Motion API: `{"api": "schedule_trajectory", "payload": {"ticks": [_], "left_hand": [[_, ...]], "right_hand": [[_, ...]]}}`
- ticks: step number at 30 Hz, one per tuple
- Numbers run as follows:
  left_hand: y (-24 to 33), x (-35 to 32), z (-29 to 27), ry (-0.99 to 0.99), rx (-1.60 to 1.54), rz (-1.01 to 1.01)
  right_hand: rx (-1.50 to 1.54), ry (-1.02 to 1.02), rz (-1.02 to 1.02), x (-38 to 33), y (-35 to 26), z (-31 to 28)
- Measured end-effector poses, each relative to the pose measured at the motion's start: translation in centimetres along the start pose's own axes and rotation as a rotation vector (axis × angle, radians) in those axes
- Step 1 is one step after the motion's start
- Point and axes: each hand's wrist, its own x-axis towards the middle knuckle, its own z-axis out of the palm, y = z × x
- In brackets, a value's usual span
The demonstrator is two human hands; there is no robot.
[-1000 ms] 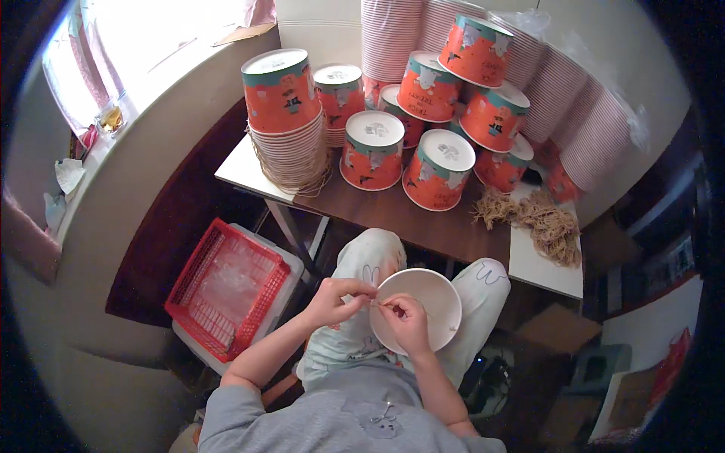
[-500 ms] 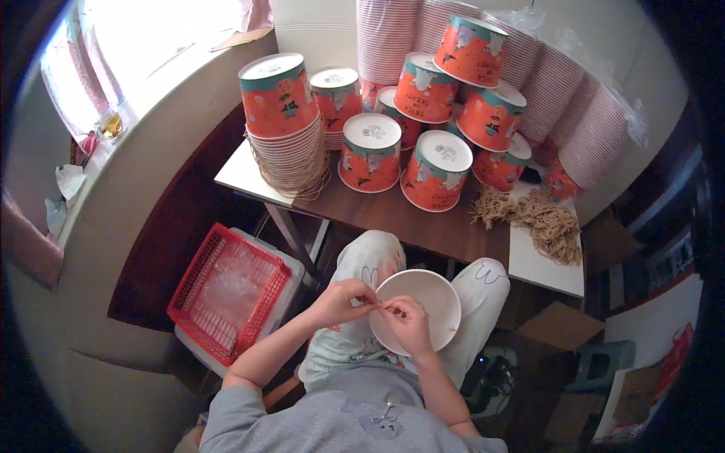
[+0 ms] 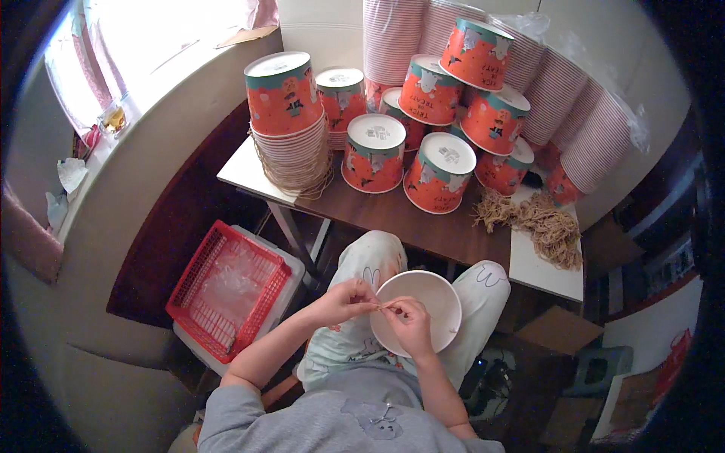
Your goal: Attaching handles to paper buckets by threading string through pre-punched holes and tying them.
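Observation:
A white-lined paper bucket [image 3: 434, 291] rests on my lap between my thighs, its open mouth facing up. My left hand [image 3: 349, 300] is pinched at the bucket's left rim, fingertips meeting those of my right hand. Over the opening, my right hand [image 3: 408, 321] is pinched as well. Between the fingertips shows a short bit of thin tan cord [image 3: 381, 306], mostly covered by the fingers. A small pale knot [image 3: 453, 330] sits on the inner wall at the bucket's right.
On the brown table [image 3: 445, 238] stand upturned orange buckets [image 3: 373, 162], a stack draped with cords [image 3: 291, 158], and a heap of tan cords [image 3: 555, 234]. Tall nested stacks [image 3: 596, 136] line the back. A red basket [image 3: 276, 291] holding clear plastic is at lower left.
The hands keep their pinch at the bucket's rim with barely any movement. The view has shifted slightly.

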Motion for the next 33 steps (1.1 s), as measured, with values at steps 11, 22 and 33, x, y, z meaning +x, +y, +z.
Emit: {"api": "schedule_trajectory", "payload": {"ticks": [11,22,33], "left_hand": [[1.6,0.1,0.4,-0.042,-0.516,-0.446],[1.1,0.1,0.4,-0.026,-0.539,-0.506],[1.0,-0.2,1.0,-0.015,-0.153,-0.042]], "right_hand": [[0.577,0.052,0.058,-0.7,0.4,0.3],[0.024,0.119,-0.062,-0.3,-0.6,0.3],[0.262,0.108,0.072,-0.4,-0.2,0.4]]}}
